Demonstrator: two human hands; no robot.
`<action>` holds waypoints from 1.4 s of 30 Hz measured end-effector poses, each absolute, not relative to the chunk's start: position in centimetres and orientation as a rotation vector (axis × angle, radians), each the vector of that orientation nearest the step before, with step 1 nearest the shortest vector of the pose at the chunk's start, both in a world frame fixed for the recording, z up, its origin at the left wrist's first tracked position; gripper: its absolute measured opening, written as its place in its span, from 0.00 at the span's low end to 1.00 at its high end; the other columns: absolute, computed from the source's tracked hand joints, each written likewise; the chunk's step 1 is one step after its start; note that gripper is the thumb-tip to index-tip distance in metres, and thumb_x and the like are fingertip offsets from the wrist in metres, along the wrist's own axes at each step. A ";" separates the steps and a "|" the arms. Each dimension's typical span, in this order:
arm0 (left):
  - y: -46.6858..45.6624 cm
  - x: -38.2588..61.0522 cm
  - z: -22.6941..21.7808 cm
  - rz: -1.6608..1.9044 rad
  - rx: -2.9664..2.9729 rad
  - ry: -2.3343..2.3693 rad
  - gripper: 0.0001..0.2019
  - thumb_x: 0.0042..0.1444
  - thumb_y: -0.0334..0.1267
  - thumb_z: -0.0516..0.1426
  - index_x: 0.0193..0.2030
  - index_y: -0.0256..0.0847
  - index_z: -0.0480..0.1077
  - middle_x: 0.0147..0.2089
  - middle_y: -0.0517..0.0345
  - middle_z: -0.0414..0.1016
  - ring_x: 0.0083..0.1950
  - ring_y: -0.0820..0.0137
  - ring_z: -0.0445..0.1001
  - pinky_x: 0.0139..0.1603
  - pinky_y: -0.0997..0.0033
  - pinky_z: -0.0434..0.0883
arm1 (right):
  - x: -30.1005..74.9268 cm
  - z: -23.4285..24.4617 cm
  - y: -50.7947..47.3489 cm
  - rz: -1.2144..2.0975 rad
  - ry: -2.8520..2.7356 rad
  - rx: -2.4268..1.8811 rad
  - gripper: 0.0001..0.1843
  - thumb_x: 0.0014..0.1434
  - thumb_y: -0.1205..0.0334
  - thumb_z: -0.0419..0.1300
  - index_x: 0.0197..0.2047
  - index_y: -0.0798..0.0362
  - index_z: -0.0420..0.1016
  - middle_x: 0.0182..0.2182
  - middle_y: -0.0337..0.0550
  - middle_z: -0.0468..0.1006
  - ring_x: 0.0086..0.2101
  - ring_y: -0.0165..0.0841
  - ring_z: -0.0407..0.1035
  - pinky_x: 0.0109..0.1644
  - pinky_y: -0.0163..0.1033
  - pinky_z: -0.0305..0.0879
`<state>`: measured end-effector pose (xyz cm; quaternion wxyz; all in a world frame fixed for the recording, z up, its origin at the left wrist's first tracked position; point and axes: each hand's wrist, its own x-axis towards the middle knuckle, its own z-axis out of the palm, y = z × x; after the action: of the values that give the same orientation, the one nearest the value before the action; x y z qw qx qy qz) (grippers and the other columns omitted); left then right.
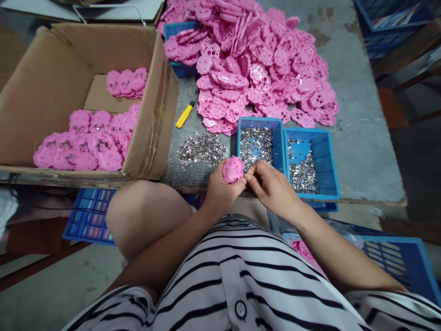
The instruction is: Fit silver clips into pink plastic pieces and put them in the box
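A pink plastic part (233, 169) with a scalloped edge is gripped in my left hand (220, 191), at the table's front edge. My right hand (272, 186) is pinched at that part's right edge, fingertips close to my left thumb. Whatever sits between those right fingertips is too small to make out. Just beyond my hands are a blue bin of small metal pieces (257, 120) and, to its right, a second such blue bin (329, 165). Left of them lies a loose heap of small shiny metal pieces (203, 149).
A large pile of pink plastic parts (262, 59) covers the table's back. A cardboard box (151, 105) at left holds pink parts with metal pieces on them. A yellow-handled screwdriver (185, 116) lies beside it. Blue crates (399, 257) stand below the table.
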<state>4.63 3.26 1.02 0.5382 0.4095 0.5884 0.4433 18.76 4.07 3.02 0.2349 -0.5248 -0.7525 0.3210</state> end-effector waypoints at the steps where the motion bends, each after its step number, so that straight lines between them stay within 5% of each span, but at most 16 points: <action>1: 3.3 4.6 1.1 1.032 0.926 1.379 0.14 0.37 0.31 0.61 0.32 0.42 0.64 0.25 0.67 0.63 0.24 0.78 0.60 0.24 0.76 0.62 | 18.8 2.9 4.1 0.887 -2.054 -1.432 0.07 0.62 0.63 0.51 0.31 0.50 0.62 0.29 0.41 0.69 0.30 0.32 0.64 0.34 0.37 0.60; 12: 4.0 4.0 2.9 0.876 0.447 0.831 0.21 0.39 0.37 0.56 0.44 0.43 0.61 0.33 0.57 0.72 0.35 0.63 0.77 0.27 0.69 0.71 | 19.2 3.3 4.6 1.148 -1.795 -1.282 0.09 0.62 0.61 0.55 0.29 0.51 0.67 0.44 0.48 0.68 0.52 0.40 0.63 0.52 0.50 0.66; 42: 3.4 3.8 1.2 0.854 0.698 0.843 0.21 0.49 0.37 0.51 0.52 0.39 0.59 0.30 0.62 0.73 0.23 0.74 0.71 0.22 0.75 0.67 | 19.7 3.7 5.2 1.122 -1.989 -1.265 0.08 0.61 0.65 0.56 0.29 0.51 0.68 0.41 0.47 0.70 0.46 0.37 0.64 0.50 0.46 0.65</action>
<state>3.75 3.37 1.23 0.7687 0.3217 0.3884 0.3934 19.68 5.24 3.70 0.2622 -0.4677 -0.7351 0.4148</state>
